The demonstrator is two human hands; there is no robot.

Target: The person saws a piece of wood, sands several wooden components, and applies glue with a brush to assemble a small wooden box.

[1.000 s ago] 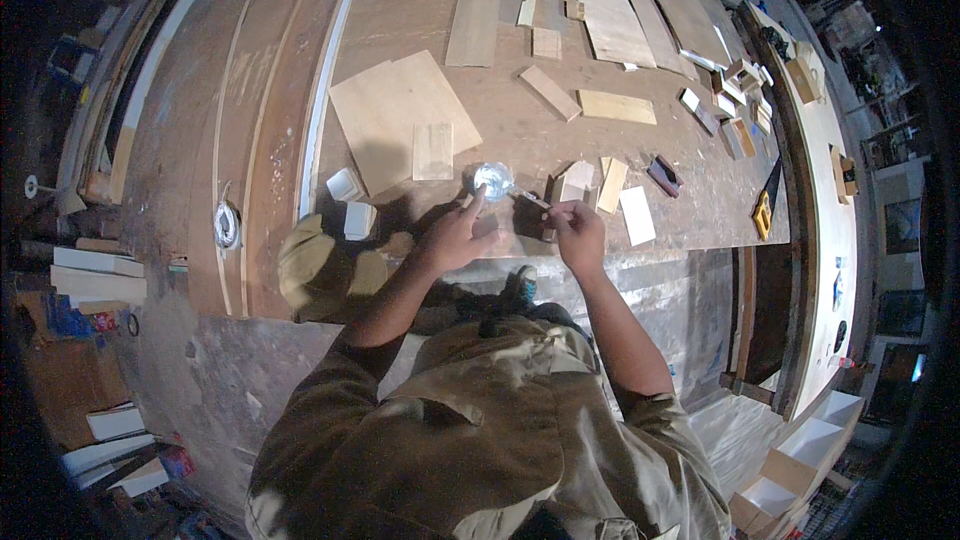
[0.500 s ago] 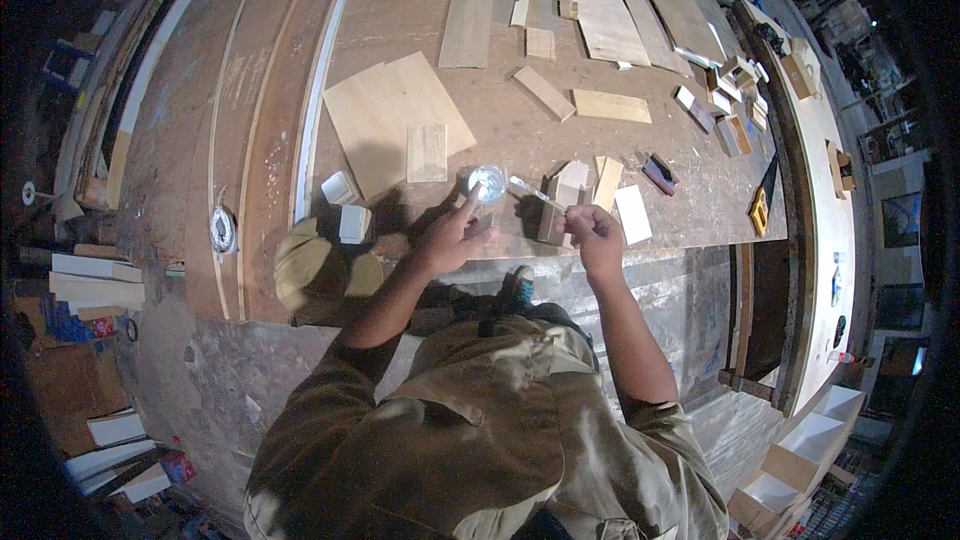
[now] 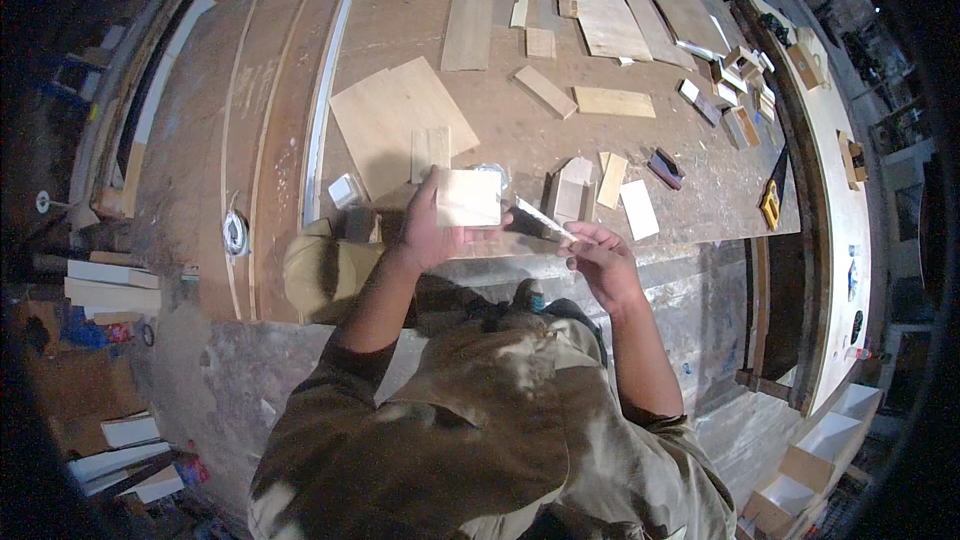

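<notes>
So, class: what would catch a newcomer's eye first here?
The left hand holds up a small square wood block at the workbench edge, while the right hand holds a thin brush-like tool to it. Wood offcuts lie scattered across the bench beyond.

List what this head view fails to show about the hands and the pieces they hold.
- Small container behind the wood block: nearly all hidden by the block, which the left hand holds up.
- Thin tool in the right hand: too small and blurred to tell its kind.
- Block's far face: turned away from the camera.
- Workbench edges: bent and dark toward the fisheye rim.
</notes>
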